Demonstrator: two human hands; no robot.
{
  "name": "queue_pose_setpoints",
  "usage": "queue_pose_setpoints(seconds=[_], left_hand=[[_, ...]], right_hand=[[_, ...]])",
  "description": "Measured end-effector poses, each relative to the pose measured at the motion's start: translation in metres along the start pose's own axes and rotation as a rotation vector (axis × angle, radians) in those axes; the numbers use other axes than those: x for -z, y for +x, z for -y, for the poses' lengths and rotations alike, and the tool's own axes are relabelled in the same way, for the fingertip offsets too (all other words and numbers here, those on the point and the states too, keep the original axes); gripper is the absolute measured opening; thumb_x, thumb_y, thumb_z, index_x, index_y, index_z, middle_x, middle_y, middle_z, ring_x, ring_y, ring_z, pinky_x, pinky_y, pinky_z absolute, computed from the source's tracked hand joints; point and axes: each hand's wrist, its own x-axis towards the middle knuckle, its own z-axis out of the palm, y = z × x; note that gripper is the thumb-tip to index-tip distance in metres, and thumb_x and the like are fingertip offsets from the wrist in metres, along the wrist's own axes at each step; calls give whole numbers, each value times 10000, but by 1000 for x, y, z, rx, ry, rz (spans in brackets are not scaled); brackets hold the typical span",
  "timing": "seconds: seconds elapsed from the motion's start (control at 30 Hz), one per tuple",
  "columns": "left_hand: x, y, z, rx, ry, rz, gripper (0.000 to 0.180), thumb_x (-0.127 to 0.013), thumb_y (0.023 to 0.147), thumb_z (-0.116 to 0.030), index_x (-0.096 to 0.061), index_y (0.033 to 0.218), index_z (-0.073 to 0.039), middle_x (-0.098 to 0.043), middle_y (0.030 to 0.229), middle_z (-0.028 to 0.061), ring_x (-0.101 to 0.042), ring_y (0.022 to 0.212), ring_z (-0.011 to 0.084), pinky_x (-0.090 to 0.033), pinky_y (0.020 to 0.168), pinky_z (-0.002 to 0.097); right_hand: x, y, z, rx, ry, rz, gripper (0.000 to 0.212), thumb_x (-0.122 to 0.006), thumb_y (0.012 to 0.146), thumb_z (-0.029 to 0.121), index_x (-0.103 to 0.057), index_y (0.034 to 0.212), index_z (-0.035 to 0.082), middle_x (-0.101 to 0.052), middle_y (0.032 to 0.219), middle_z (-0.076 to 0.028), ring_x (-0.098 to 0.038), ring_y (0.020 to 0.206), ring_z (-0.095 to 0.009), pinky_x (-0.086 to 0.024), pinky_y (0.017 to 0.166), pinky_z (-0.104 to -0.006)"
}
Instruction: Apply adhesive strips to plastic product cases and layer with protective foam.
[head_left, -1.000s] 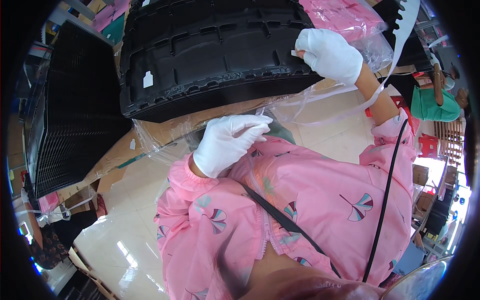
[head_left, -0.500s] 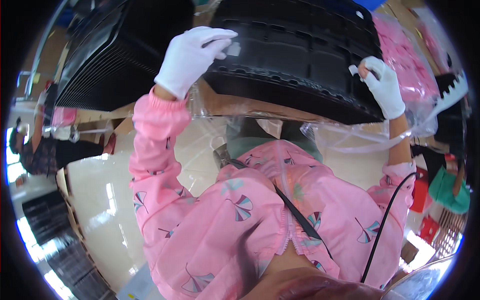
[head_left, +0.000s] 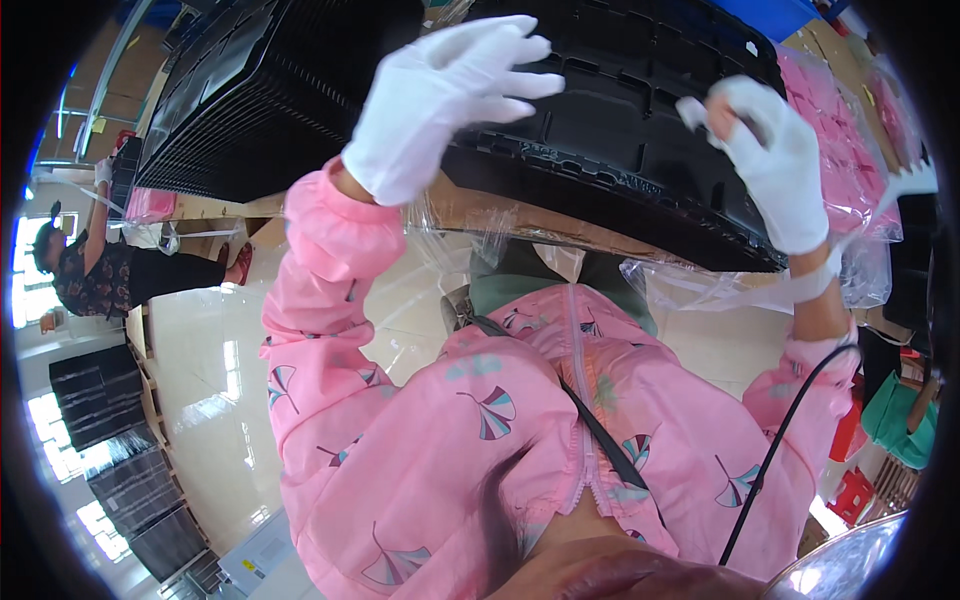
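Observation:
My left hand (head_left: 440, 110), in a white glove, is over the near left part of a black ribbed plastic tray (head_left: 600, 120). Its fingers are spread, and nothing shows between them. Above the tray's right side, my right hand (head_left: 775, 165), also gloved with a bare fingertip showing, is closed in a pinch. A small white tab-like piece (head_left: 690, 112) sticks out from its fingertips. Beside my right wrist hangs a white plastic strip (head_left: 815, 280), its jagged end reaching out to the right. Whether tab and strip are one piece I cannot tell.
A tall stack of black trays (head_left: 250, 110) stands at the left. Pink items in clear plastic (head_left: 825, 140) lie at the right. Cardboard and loose clear film (head_left: 690, 285) edge the near side. Another person (head_left: 90, 260) works at far left, near dark stacks (head_left: 100, 395).
My left hand has moved right and its fingers have spread; the white piece beside them no longer shows. My right hand keeps its pinch. The white strip now lies closer against my right wrist.

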Motion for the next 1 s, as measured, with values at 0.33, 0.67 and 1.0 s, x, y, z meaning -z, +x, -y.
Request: queue_pose_setpoints(seconds=[0.33,0.67,1.0], left_hand=[[-8,-15,43,-93,-485,-187,391,-526,938,-164,-467,1242,74,-591,1133,165,-596,1055,251,-502,884,308],[20,-44,61,-142,-674,-392,352,-440,964,-108,-448,1299,2,-549,1234,159,-579,1101,220,-545,811,231],[27,-45,68,-128,-692,-396,354,-456,956,-103,-454,1292,8,-547,1239,161,-581,1099,221,-548,810,244]], right_hand=[[-103,65,17,249,149,198,173,-588,797,30,-644,958,1,-635,821,-113,-622,758,-229,-488,713,-290],[-128,78,28,144,-550,342,158,-583,793,161,-694,860,71,-647,881,-122,-610,849,-322,-485,774,-374],[-133,80,39,104,-715,412,186,-528,807,158,-687,836,65,-642,867,-148,-613,833,-340,-487,761,-400]])
